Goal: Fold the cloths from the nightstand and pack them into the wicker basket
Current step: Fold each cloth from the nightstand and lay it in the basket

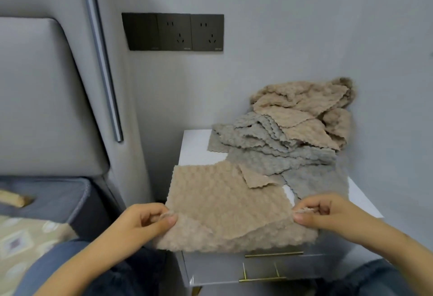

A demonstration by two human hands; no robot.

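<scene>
At front edge of nightstand (194, 141), head view: left hand (143, 223) pinched near-left corner of beige cloth (225, 204), right hand (328, 216) pinched near-right corner; both grips closed on it.

Risks, by my judgement: far-right corner was already flipped over, so fold could come crooked; cloth hung over front edge and could slide down if one pinch loosened.

Pile of cloths (293, 127) crowded back right by wall, touching beige cloth; pulling could drag it.

Open room: bare strip at left only. Wicker basket not in view.

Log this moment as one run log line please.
step: folding | hands: left, right pinch beige cloth | pile on nightstand | basket: unseen
</scene>
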